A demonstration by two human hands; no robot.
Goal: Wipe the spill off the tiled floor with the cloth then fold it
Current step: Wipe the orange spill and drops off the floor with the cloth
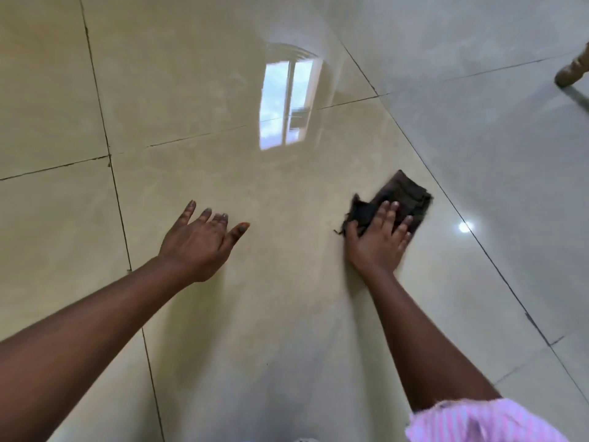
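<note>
While the right hand (377, 240) lies flat on the dark cloth (398, 202) on the shiny floor (287, 193), the left hand (199, 239) is spread wide, holding nothing.

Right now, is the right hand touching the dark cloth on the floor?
Touching. The head view shows the right hand pressed flat on the dark cloth, fingers spread over it against the tiled floor. The left hand is well apart from the cloth.

dark brown cloth (401, 199), cream tiled floor (223, 74)
</note>
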